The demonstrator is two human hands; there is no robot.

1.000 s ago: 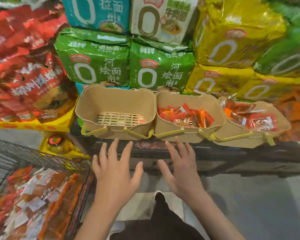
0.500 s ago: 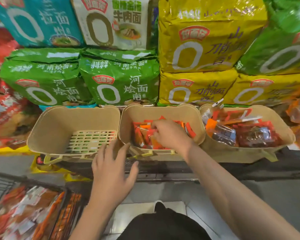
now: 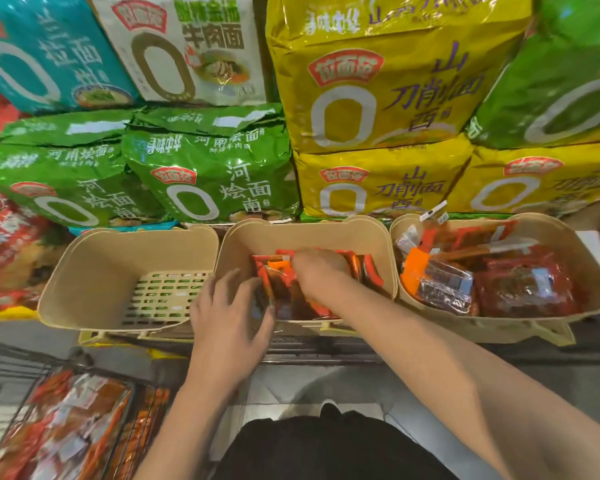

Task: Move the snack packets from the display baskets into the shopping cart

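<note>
Both hands are in the middle basket (image 3: pixel 305 233): right hand (image 3: pixel 317 271) grips packets (image 3: pixel 284 289), left hand (image 3: pixel 229 306) loosely spread beside them; next lift to cart (image 3: pixel 66 420).

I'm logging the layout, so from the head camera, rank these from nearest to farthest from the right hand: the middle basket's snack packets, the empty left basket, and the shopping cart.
1. Snack packets, middle basket: the right hand is on them.
2. Empty left basket, to the left, past the left hand.
3. Shopping cart, lower left, farthest.
</note>
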